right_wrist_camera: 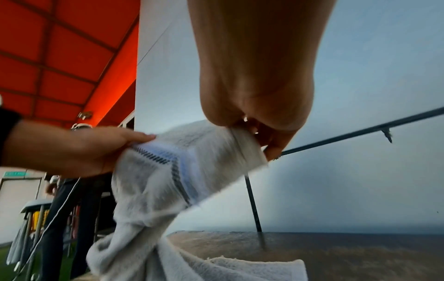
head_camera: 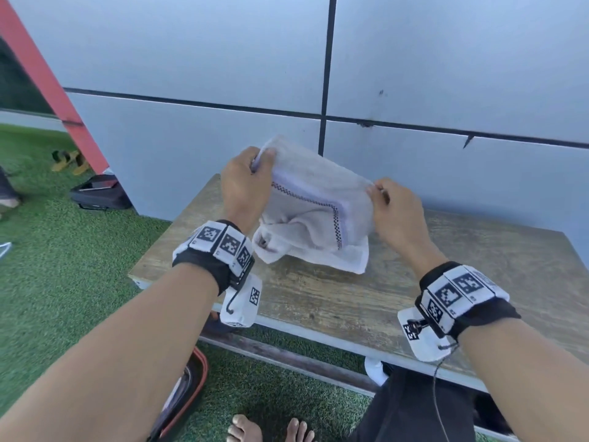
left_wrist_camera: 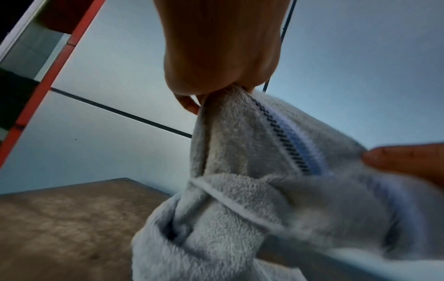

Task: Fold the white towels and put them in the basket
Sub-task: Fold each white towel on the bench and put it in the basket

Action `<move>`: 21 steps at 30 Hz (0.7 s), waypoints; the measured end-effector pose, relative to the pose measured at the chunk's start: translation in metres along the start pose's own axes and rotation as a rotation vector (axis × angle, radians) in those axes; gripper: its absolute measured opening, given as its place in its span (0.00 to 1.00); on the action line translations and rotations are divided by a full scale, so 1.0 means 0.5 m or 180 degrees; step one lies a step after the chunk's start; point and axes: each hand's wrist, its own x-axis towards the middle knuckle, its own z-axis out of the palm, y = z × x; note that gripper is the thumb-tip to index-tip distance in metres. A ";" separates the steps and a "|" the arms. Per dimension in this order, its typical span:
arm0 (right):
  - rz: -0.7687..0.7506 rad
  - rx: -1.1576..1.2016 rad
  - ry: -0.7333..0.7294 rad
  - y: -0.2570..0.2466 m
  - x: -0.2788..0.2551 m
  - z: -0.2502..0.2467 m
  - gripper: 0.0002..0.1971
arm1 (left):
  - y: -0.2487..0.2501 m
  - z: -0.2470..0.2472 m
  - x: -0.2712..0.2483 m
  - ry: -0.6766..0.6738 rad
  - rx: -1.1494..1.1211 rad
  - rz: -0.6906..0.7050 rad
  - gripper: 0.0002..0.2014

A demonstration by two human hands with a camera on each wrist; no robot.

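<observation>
Worn wooden table (head_camera: 414, 282) at centre frame, set against a pale grey panelled wall (head_camera: 191, 43), green turf (head_camera: 63, 266) at lower left. White towel (head_camera: 318, 199) with a dark checked stripe raised over the table's far part, lower folds bunched and resting on the wood. Left hand (head_camera: 245, 186) at centre, fingers pinching the towel's upper left corner. Right hand (head_camera: 395, 212) right of centre, fingertips pinching the upper right edge. Sandals (head_camera: 68, 161) at the left edge, beside a red post (head_camera: 47, 81). Bare feet (head_camera: 271, 429) at the bottom edge.
</observation>
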 end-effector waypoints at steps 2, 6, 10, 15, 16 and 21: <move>-0.0149 0.0295 -0.0142 -0.008 -0.008 0.005 0.12 | -0.033 -0.006 -0.018 -0.0162 0.0519 -0.0077 0.08; -0.0739 0.0714 -0.0894 -0.039 -0.039 0.028 0.09 | -0.060 0.016 -0.088 -0.1401 0.1277 0.0818 0.32; -0.0886 0.0912 -0.1067 -0.054 -0.044 0.036 0.10 | -0.062 0.035 -0.115 -0.2854 0.0938 0.0541 0.16; -0.0529 0.0664 -0.1195 -0.020 -0.048 0.021 0.12 | -0.082 0.017 -0.106 -0.2204 0.0820 0.0427 0.19; -0.0426 0.0477 -0.1357 -0.011 -0.050 0.020 0.14 | -0.088 0.014 -0.102 -0.1989 0.1018 0.0485 0.20; 0.0018 -0.0321 -0.1873 0.025 -0.062 0.035 0.24 | -0.112 -0.001 -0.084 -0.1420 0.1164 0.0462 0.23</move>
